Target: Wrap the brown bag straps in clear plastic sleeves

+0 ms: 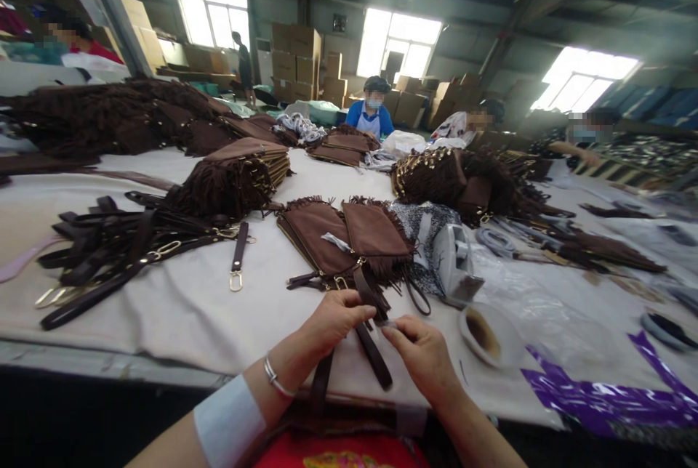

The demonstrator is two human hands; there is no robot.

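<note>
Two brown fringed pouches (pixel 376 232) with gold zips lie overlapping on the pale table, just beyond my hands. My left hand (pixel 341 319) is closed on a dark brown strap (pixel 374 359) that hangs toward the table's front edge. Close beside it, my right hand (pixel 417 344) pinches something small and pale at the strap; its exact shape is too small to make out. A gold clasp (pixel 341 283) shows just above my left fingers. Farther left lies a short strap (pixel 238 257) with a gold clip.
Dark straps (pixel 103 257) are heaped at the left. Stacks of brown pouches (pixel 234 174) stand farther back. A tape dispenser (pixel 456 264), a tape roll (pixel 485 333) and purple plastic (pixel 600 395) lie to the right. A person in blue (pixel 371 112) sits across the table.
</note>
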